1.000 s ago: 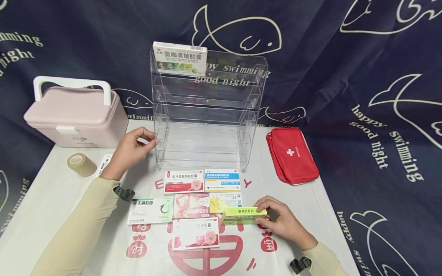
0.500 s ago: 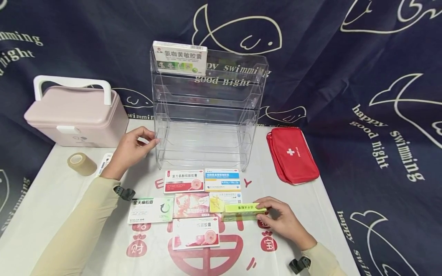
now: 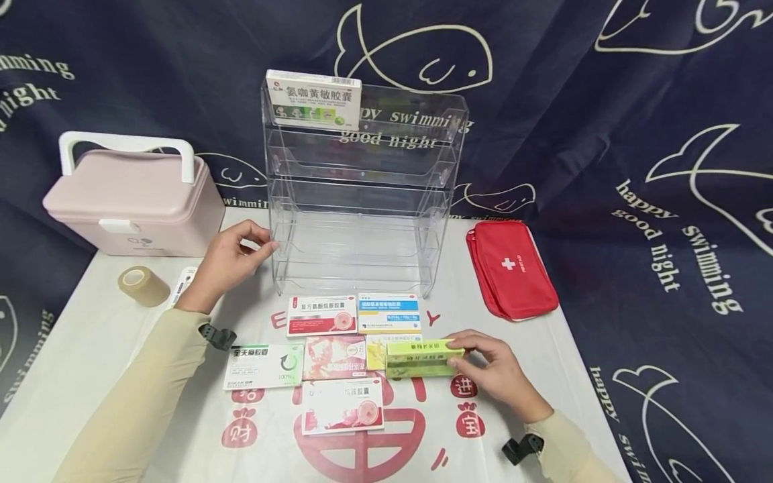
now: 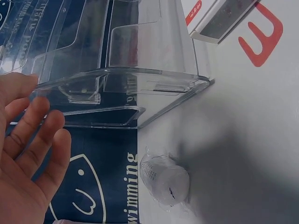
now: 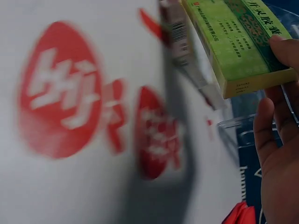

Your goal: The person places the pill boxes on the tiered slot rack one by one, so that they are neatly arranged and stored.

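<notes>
My right hand (image 3: pixel 500 372) grips a green medicine box (image 3: pixel 417 359) by its right end, thumb on one side and fingers on the other. In the right wrist view the green medicine box (image 5: pixel 243 42) is tilted over the white table. From the head it overlaps a yellow-and-white medicine box (image 3: pixel 376 352). My left hand (image 3: pixel 235 258) pinches the left side edge of a clear tiered display rack (image 3: pixel 362 248). Up close, the left hand (image 4: pixel 32 135) has its thumb at the rack's rim, with other fingers loosely bent. One white-and-green medicine box (image 3: pixel 314 100) stands in the rack's top tier, at left.
Several medicine boxes lie before the rack, among them a blue-and-white box (image 3: pixel 388 313) and a white-and-green box (image 3: pixel 264 367). Left stand a pink lidded case (image 3: pixel 129 201) and a tan tape roll (image 3: pixel 145 287). A red first-aid pouch (image 3: pixel 513 272) lies right.
My right hand has moved the green medicine box slightly away from me, toward the rack; it now covers more of the yellow-and-white box. The left hand stays at the rack's edge.
</notes>
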### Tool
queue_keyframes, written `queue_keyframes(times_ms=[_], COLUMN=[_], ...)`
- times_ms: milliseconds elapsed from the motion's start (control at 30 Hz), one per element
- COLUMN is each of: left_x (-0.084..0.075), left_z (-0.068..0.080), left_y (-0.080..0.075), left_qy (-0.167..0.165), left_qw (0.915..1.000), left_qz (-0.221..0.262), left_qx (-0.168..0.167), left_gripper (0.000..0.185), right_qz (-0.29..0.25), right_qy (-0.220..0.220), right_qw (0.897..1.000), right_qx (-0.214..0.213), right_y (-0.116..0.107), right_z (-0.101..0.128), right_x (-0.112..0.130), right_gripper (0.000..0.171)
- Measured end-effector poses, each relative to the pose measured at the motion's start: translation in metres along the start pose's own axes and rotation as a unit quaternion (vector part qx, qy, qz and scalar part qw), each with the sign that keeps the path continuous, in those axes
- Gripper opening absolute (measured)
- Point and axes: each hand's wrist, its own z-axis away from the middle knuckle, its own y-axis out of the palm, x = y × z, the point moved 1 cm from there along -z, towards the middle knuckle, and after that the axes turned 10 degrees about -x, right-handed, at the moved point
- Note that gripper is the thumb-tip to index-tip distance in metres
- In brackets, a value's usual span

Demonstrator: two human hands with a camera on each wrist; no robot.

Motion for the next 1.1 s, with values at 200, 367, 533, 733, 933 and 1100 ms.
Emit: queue_keyframes(times_ms=[200,367,533,733,933,1100], left_x=[0.001,0.001,0.0,0.001,0.002,0.0], left_z=[-0.001,-0.002,-0.003,-0.001,0.0,0.001], left_y=[0.0,0.0,-0.001,-0.002,-0.002,-0.003], left_qy=[0.0,0.001,-0.008,-0.005,-0.006,-0.012], left_qw=[1.0,1.0,1.0,1.0,0.9999,0.9998], left_qz=[0.001,-0.002,-0.001,0.0,0.005,0.013], left_qx=[-0.001,0.0,-0.001,0.004,0.01,0.01], left_gripper=[0.012,0.012,0.012,0.012,0.012,0.013], right_qz=[-0.052,-0.08,-0.1,-0.146,-0.185,-0.156], right_qy=[-0.053,-0.108,-0.113,-0.113,-0.129,-0.18], right_qw=[0.997,0.99,0.986,0.978,0.966,0.962], right_qx=[-0.024,-0.037,-0.067,-0.1,-0.126,-0.135], right_y=[-0.006,-0.019,-0.036,-0.053,-0.059,-0.062], right_z=[-0.037,-0.083,-0.14,-0.208,-0.263,-0.297], right_x=[0.012,0.031,0.063,0.095,0.123,0.149], right_gripper=[0.043,0.044,0.036,0.034,0.033,0.029])
